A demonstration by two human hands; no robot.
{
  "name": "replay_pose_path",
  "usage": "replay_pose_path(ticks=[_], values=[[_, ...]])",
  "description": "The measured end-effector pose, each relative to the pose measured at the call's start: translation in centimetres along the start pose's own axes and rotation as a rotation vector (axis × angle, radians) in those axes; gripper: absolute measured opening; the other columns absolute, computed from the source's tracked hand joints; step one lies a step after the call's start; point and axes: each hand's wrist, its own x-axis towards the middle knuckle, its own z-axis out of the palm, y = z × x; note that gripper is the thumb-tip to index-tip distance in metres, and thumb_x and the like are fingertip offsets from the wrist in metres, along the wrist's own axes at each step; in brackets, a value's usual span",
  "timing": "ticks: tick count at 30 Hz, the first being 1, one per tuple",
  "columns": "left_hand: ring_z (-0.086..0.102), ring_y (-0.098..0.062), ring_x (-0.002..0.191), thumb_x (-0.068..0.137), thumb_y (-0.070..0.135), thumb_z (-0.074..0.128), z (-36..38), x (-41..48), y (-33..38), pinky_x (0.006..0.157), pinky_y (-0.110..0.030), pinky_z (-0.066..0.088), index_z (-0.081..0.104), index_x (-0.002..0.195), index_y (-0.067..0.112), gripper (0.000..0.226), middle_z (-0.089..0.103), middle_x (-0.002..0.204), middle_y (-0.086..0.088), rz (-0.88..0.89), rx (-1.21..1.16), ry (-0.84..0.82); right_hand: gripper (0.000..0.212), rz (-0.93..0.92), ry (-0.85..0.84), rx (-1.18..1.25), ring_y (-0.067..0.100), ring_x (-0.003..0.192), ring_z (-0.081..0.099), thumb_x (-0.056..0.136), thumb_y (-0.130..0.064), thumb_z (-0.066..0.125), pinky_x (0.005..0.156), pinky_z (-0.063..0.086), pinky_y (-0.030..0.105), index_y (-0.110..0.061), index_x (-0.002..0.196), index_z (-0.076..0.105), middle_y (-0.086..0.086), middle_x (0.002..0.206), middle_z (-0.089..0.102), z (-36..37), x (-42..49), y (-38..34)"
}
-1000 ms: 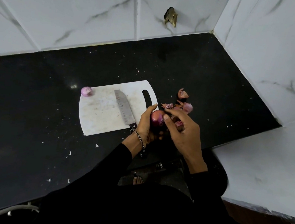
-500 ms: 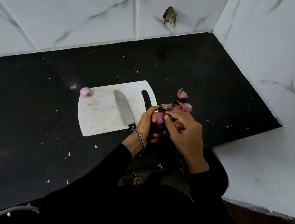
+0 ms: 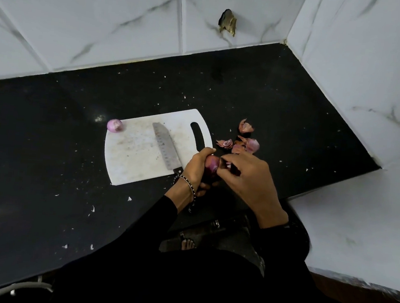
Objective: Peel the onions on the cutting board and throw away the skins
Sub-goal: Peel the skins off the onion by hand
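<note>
At the worktop's (image 3: 48, 162) near edge the left hand (image 3: 196, 168) curls round a red onion (image 3: 212, 164); the right hand (image 3: 249, 180) pinches its skin between pressed-together fingers (image 3: 230, 157). It seems best to pull strips off over the worktop, not the drop. Beyond lie the knife (image 3: 165, 148) on the cutting board (image 3: 133, 160), loose skins (image 3: 241, 143) to its right, and a peeled onion (image 3: 115, 125) at the board's far-left corner. Farther back there is open room.

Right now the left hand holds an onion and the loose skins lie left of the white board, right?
Not quite: the head view shows the loose skins lying right of the white board, on the black counter. The left hand does hold the onion.
</note>
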Motion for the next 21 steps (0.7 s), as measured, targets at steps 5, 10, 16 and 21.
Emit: replay_pose_path(ticks=[5, 10, 16, 21], values=[[0.025, -0.012, 0.029, 0.085, 0.065, 0.036, -0.5, 0.2, 0.0, 0.035, -0.011, 0.019, 0.054, 0.060, 0.011, 0.062, 0.050, 0.053, -0.008, -0.008, -0.016, -0.068, 0.015, 0.082, 0.094, 0.184, 0.011, 0.077, 0.069, 0.087, -0.017, 0.070, 0.071, 0.056, 0.034, -0.010, 0.098, 0.077, 0.001, 0.086, 0.074, -0.4, 0.0, -0.4], [0.027, -0.013, 0.028, 0.084, 0.065, 0.039, -0.6, 0.5, 0.1, 0.034, -0.011, 0.021, 0.056, 0.064, 0.010, 0.062, 0.051, 0.051, -0.008, 0.009, -0.027, -0.058, 0.020, 0.127, 0.115, 0.272, 0.005, 0.087, 0.069, 0.088, -0.015, 0.072, 0.076, 0.057, 0.019, -0.014, 0.108, 0.076, -0.007, 0.098, 0.074, -0.8, -0.8, -1.0], [0.027, -0.014, 0.032, 0.084, 0.066, 0.039, -0.4, 0.6, -0.2, 0.036, -0.013, 0.022, 0.055, 0.074, 0.007, 0.061, 0.051, 0.054, -0.008, 0.051, 0.002, 0.025, 0.025, 0.083, 0.105, 0.251, 0.001, 0.101, 0.066, 0.087, -0.028, 0.069, 0.091, 0.048, 0.012, -0.016, 0.108, 0.076, -0.005, 0.106, 0.074, -0.6, -0.9, -0.8], [0.033, -0.015, 0.030, 0.082, 0.067, 0.042, -0.5, 0.8, -0.4, 0.037, -0.016, 0.027, 0.057, 0.077, 0.009, 0.060, 0.051, 0.060, -0.012, 0.123, 0.056, 0.107, 0.018, 0.129, 0.074, 0.186, 0.002, 0.115, 0.058, 0.082, -0.031, 0.072, 0.095, 0.049, 0.024, -0.020, 0.096, 0.077, -0.012, 0.116, 0.067, -0.5, -0.3, -0.8]])
